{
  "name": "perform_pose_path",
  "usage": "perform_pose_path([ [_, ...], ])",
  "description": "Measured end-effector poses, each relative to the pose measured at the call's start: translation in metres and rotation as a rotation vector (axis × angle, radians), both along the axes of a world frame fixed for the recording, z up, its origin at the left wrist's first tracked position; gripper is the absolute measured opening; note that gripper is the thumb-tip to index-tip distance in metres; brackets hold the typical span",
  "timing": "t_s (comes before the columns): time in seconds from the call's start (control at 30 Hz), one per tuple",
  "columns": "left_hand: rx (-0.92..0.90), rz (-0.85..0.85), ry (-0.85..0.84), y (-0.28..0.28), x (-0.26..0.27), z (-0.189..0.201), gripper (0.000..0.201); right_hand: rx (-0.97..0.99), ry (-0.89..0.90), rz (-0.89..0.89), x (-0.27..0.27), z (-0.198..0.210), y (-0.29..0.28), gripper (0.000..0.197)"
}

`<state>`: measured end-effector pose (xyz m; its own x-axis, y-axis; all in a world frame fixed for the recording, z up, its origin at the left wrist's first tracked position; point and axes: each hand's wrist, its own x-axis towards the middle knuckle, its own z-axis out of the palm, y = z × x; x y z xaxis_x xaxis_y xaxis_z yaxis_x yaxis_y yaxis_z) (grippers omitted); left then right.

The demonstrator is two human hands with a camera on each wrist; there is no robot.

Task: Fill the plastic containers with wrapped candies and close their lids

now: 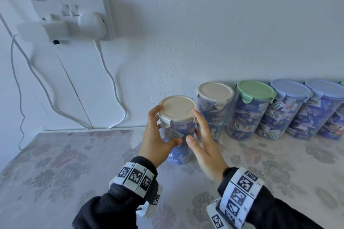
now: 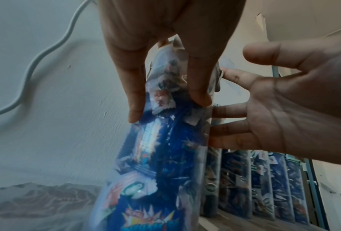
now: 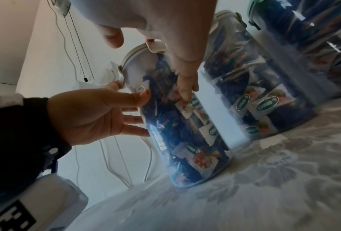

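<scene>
In the head view, a clear container (image 1: 176, 132) full of wrapped candies (image 1: 179, 151) stands in the middle of the frame on the counter (image 1: 74, 163), which has a pale flower pattern, and a beige lid (image 1: 177, 108) sits on its top. The left hand (image 1: 156, 135) touches the container's left side with its fingers stretched along the wall and the thumb at the front; the right hand (image 1: 204, 147) lies flat and spread against the right side. To the right, along the wall, stands a row of closed containers: one with a beige lid (image 1: 216, 92), one with a green lid (image 1: 256, 91) and two with blue lids (image 1: 290, 87) (all filled). A wall socket (image 1: 74, 16) with plugs and white cables is in the upper left. In the left wrist view, the left hand's fingers (image 2: 136, 100) rest straight on the container's wall (image 2: 165, 156), and the right hand (image 2: 284, 112) is spread at the right of the frame, fingertips touching the container. In the right wrist view, the container (image 3: 185, 132) stands on the counter in the centre, one finger of the right hand (image 3: 185, 87) presses its wall, and the left hand (image 3: 90, 114) is spread against it from the left of the frame.
</scene>
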<state>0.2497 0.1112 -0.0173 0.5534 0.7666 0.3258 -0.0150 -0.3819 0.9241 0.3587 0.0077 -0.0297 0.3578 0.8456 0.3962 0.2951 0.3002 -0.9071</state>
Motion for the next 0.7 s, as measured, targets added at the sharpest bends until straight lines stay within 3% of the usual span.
perform_pose_path([
  [0.53,0.005,0.071,0.029,0.051,0.033,-0.004,0.093,-0.050,-0.020,-0.026,0.030,-0.001,0.058,0.058],
  [0.7,0.046,0.036,0.056,0.048,0.032,-0.007,0.108,-0.081,-0.055,-0.026,0.029,0.002,0.055,0.059],
])
